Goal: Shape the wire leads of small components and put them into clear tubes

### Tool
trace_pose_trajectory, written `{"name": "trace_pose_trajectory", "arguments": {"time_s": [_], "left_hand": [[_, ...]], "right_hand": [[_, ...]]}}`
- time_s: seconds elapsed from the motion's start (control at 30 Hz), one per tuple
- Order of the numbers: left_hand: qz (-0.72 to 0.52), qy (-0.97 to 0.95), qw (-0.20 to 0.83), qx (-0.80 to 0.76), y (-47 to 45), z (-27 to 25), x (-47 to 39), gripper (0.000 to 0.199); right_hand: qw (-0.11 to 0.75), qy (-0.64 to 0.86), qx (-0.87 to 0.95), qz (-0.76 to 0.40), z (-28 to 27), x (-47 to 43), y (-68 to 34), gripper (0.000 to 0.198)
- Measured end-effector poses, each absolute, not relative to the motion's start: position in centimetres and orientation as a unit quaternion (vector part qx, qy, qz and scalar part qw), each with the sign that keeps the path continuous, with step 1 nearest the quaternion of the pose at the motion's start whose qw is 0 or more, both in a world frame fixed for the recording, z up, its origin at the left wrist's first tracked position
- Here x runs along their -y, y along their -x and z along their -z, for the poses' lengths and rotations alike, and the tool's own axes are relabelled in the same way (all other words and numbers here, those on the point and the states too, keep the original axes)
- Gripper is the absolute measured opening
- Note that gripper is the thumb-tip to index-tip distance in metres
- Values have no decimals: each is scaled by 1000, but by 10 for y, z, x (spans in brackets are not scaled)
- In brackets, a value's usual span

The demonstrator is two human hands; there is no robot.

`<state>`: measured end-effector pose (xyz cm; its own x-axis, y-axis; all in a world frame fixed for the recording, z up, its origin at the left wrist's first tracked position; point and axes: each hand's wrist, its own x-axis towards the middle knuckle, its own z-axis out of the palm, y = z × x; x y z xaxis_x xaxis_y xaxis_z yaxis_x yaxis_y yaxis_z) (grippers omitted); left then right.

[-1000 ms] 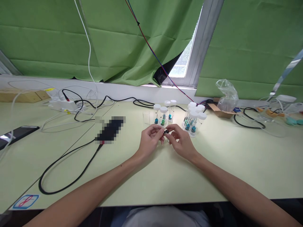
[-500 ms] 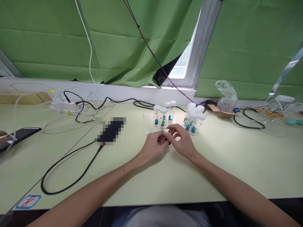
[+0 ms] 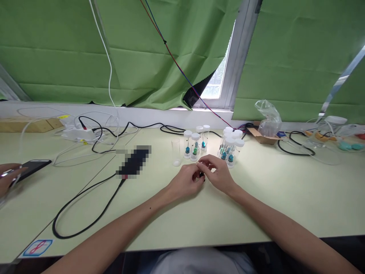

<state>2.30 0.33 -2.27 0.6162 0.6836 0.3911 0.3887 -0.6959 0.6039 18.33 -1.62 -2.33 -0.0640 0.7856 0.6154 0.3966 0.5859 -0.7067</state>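
My left hand [image 3: 185, 180] is closed around a small black piece [image 3: 202, 174], most of it hidden by the fingers. Fingertips of my right hand [image 3: 219, 173] press together against those of the left; whatever they pinch is too small to make out. Just beyond stand several see-through tubes with white caps [image 3: 195, 146], each holding a small blue or green part on thin wire-like stems. A second cluster of capped tubes [image 3: 230, 150] stands behind my right hand. To the left of the first group, an uncapped see-through tube [image 3: 176, 154] is upright.
A pixelated dark device [image 3: 134, 161] with a black cable [image 3: 71, 234] lies left. Another person's hand [image 3: 7, 179] is by a phone [image 3: 32, 167] at the far left. A cardboard box [image 3: 264, 137] with a plastic bag [image 3: 268, 118] stands at the back right, near cables and jars.
My hands stay together in nearly the same place, with the fingers slightly shifted. The other person's hand has come further into view over the phone. The camera view has tilted a little.
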Motion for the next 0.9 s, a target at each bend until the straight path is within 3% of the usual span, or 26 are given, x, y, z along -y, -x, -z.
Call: {"name": "trace_pose_trajectory", "arguments": {"time_s": [0.2, 0.37, 0.47, 0.7, 0.9], "left_hand": [[-327, -883, 178, -284, -17, 16, -7, 8], [-556, -770, 3, -313, -9, 10, -21, 14], [-626, -675, -56, -388, -4, 7, -31, 31], [-557, -643, 142, -506, 3, 22, -54, 55], [-545, -644, 214, -493, 4, 26, -60, 30]], "right_hand": [[558, 415, 701, -156, 21, 15, -185, 13], [582, 424, 681, -135, 19, 15, -186, 16], [580, 428, 679, -137, 19, 15, -186, 17], [571, 440, 681, -131, 18, 17, -186, 23], [578, 445, 672, -130, 19, 16, -186, 25]]}}
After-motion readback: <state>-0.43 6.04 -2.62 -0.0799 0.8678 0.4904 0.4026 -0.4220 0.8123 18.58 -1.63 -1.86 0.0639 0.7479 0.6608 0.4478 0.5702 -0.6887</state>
